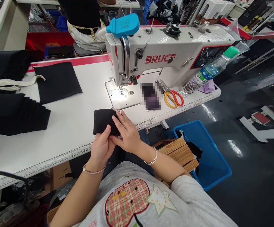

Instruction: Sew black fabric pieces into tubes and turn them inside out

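Note:
Near the front edge of the sewing table, a folded piece of black fabric (103, 121) is held between both hands. My left hand (102, 143) grips its lower edge, with the thumb on top and the other fingers beneath. My right hand (128, 134) holds the fabric's right end, fingers laid over it and thumb close to the left hand. Just beyond stands a white sewing machine (137, 56), its lit presser foot (121, 91) above the needle plate, apart from the fabric.
Black fabric stacks (16, 115) and a flat black piece (58, 82) lie to the left. Scissors (174, 98) and a water bottle (210, 72) are on the right. A blue bin (212, 164) stands below, beside a wooden stool (179, 153). Another person (82, 19) is behind the machine.

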`<state>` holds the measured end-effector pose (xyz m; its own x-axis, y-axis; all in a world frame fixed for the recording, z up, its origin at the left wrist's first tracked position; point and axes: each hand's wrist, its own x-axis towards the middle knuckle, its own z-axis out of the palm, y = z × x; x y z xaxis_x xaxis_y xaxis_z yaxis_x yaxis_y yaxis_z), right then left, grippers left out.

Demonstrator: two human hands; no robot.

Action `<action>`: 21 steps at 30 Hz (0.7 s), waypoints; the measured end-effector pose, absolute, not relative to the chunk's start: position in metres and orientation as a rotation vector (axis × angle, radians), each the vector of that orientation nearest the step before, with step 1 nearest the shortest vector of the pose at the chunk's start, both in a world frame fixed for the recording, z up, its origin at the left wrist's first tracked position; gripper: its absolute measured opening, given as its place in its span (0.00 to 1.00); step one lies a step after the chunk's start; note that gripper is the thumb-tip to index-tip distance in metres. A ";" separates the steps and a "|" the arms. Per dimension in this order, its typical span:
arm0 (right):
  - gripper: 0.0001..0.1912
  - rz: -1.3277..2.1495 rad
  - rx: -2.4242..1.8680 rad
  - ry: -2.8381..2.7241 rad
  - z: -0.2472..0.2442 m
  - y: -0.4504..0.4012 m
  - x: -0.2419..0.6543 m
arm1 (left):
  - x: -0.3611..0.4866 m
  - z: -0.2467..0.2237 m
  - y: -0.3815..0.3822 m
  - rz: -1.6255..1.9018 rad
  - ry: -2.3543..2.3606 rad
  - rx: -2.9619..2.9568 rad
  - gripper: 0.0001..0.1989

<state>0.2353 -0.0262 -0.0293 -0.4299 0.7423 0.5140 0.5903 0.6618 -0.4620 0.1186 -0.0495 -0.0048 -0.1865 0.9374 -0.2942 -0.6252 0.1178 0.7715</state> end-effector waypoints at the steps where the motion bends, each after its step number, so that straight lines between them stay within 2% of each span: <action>1: 0.32 0.270 -1.031 -2.180 -0.030 -0.025 0.235 | 0.119 -0.005 -0.049 1.479 0.970 0.430 0.07; 8: 0.26 0.146 -0.935 -2.293 -0.032 -0.015 0.232 | 0.115 -0.005 -0.046 1.456 0.870 0.453 0.15; 21: 0.24 0.094 -1.077 -2.183 -0.034 -0.005 0.227 | 0.120 -0.013 -0.042 1.544 0.812 0.452 0.11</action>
<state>0.2266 -0.0049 -0.0335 -0.4168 0.7228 0.5512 0.6730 0.6530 -0.3474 0.1198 -0.0424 -0.0132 -0.1522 0.9729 -0.1742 -0.6948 0.0201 0.7189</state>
